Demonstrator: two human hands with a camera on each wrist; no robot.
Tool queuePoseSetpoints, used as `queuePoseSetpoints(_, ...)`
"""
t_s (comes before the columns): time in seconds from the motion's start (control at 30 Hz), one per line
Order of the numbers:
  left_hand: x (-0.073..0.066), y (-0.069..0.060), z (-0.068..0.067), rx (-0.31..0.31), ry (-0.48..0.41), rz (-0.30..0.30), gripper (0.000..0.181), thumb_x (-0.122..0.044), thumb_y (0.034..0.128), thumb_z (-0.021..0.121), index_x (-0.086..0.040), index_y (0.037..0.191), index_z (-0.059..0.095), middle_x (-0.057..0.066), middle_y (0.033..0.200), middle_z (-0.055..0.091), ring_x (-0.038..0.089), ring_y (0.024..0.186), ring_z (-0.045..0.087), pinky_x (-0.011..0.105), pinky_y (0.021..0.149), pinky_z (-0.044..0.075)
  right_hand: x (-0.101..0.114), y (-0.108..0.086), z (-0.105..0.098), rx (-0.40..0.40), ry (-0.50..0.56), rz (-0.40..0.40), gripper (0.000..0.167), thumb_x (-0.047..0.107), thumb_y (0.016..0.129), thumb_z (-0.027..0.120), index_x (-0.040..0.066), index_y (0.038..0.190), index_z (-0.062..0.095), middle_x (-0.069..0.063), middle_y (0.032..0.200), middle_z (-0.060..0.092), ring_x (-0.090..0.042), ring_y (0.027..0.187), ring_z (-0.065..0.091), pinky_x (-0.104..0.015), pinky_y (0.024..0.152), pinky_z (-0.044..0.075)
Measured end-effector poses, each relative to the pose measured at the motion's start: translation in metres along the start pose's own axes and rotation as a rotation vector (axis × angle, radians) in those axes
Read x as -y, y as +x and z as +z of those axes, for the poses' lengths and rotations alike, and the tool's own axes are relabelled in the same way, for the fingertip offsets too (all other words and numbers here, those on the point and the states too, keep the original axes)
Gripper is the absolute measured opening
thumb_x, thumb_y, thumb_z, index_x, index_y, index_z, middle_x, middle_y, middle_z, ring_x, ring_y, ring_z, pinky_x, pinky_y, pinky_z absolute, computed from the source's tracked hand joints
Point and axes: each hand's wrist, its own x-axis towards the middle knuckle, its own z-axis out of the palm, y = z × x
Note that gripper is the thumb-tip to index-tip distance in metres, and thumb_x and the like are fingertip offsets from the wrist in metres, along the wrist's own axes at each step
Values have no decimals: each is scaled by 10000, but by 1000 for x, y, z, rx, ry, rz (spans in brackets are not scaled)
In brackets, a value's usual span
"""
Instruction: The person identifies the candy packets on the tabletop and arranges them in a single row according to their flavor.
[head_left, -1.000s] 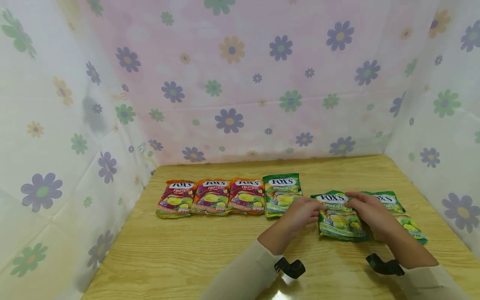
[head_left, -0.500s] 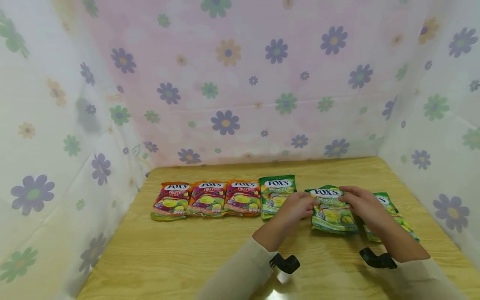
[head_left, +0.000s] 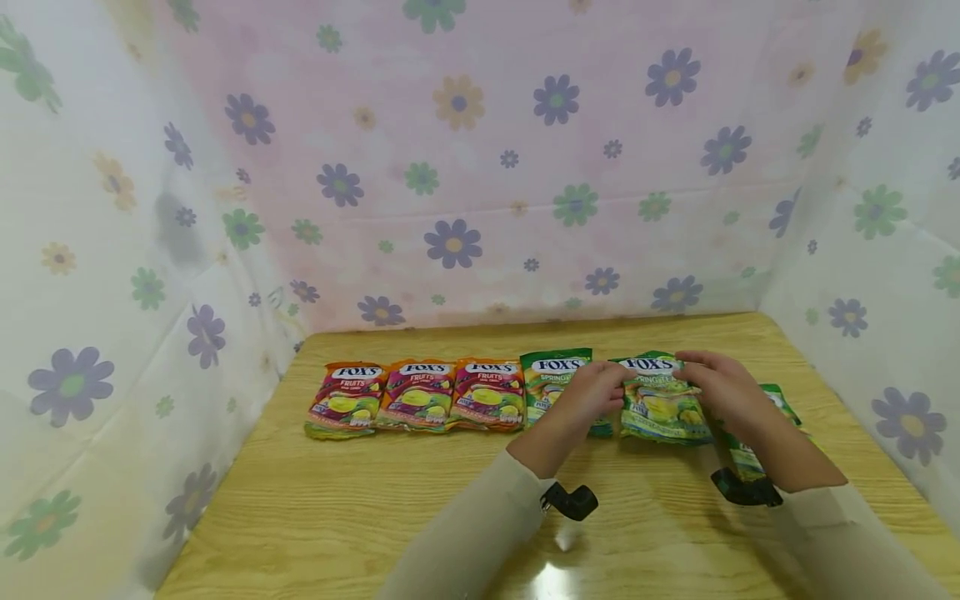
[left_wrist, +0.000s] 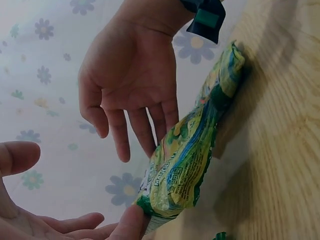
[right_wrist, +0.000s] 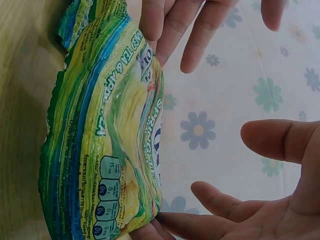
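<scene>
In the head view a green FOX'S Spring Tea candy bag [head_left: 663, 412] is between my two hands, on the right half of the table. Fairly straight fingers of my left hand [head_left: 588, 396] touch its left edge. My right hand [head_left: 731, 400] touches the opposite edge, also with extended fingers. Both wrist views show the thumbs off this bag [left_wrist: 180, 160]. Another green bag [head_left: 542, 404] lies flat to the left, partly covered by my left hand. A third green bag [head_left: 742, 458] at the right is largely hidden behind my right hand and forearm.
Three orange-purple FOX'S Fruits bags, a left one [head_left: 347, 402], a middle one [head_left: 416, 396] and a right one [head_left: 487, 396], lie in a row on the wooden table [head_left: 337, 508]. Flowered cloth [head_left: 480, 208] walls the back and both sides.
Both hands have moved the middle green bag away from me and slightly left, nearly level with the row. The bag on its right is now more covered by my right hand.
</scene>
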Motion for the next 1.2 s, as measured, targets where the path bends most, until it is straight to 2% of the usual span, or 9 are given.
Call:
queuePoseSetpoints(0.17,-2,4,-1,8,-10,30,390,-388,1011,650,-120,1293,639,90,1376,607,323,1320,589,548,1166,431,5,5,-2,-5,-12,4,723,432,1102,439,23,1647,198,-296,1694,122,-589,1493,212,-742,1158,277)
queuePoseSetpoints(0.43,-3,12,-7,37,-51,53,536,-355,1011,661,-51,1436,544,122,1435,582,354,1357,559,539,1160,441,7,13,-4,-11,-21,-12,685,390,1116,391,-24,1631,209,-336,1666,167,-550,1495,240,-706,1157,325)
queuePoseSetpoints(0.8,1,20,-10,66,-51,39,525,-348,1015,656,-50,1433,545,117,1424,582,371,1371,542,558,1176,416,2,26,-4,-26,-28,3,664,376,1112,388,-11,1629,235,-322,1661,207,-534,1498,254,-696,1159,335)
queuePoseSetpoints(0.93,4,23,-11,43,-62,44,510,-323,1010,665,-41,1421,552,106,1400,591,374,1368,543,549,1166,431,0,30,-3,-22,-10,9,662,356,1112,397,-17,1630,223,-324,1660,204,-527,1500,255,-698,1163,326)
queuePoseSetpoints(1.2,8,30,-13,2,-101,40,501,-255,1014,647,-5,1430,523,172,1409,578,384,1364,545,533,1140,463,-6,39,-3,-14,17,-1,679,367,1105,417,-22,1628,224,-321,1666,191,-517,1522,222,-715,1165,304)
